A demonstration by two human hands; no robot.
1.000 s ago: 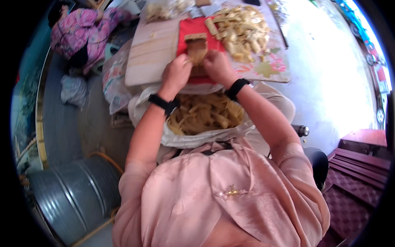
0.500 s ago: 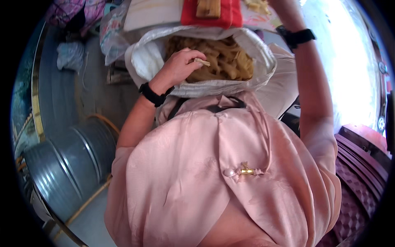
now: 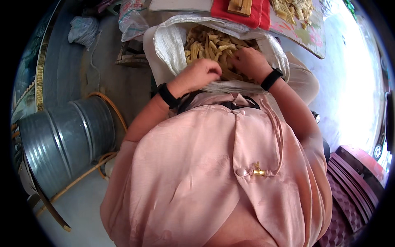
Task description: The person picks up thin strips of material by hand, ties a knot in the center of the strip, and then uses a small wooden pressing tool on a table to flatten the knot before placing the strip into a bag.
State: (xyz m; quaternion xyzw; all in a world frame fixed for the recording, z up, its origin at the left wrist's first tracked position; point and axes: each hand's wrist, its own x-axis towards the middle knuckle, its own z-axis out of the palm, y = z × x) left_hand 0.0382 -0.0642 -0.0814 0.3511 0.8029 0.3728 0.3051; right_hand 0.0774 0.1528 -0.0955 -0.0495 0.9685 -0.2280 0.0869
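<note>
A white woven sack [image 3: 170, 47] stands wide open in front of me, filled with yellow-brown, dried-looking strips [image 3: 207, 43]. My left hand [image 3: 199, 75] is over the sack's near left part, its fingers curled in; whatever they hold is hidden. Opposite it, my right hand [image 3: 251, 64] reaches down onto the strips at the right side, fingers bent, their tips out of sight among the strips. The two hands are a short way apart, and each wrist wears a black band.
Beyond the sack, a wooden block [image 3: 240, 6] rests on a red cloth [image 3: 259, 18]. Pale yellow strips [image 3: 294, 10] lie heaped on a floral board [image 3: 310, 37] at far right. A ribbed metal drum [image 3: 68, 142] lies at left. Plastic bags [image 3: 83, 32] are at far left.
My right hand has come down from beyond the sack to the strips inside it. My left hand's small pale piece no longer shows. The view has shifted, so things sit further right.
</note>
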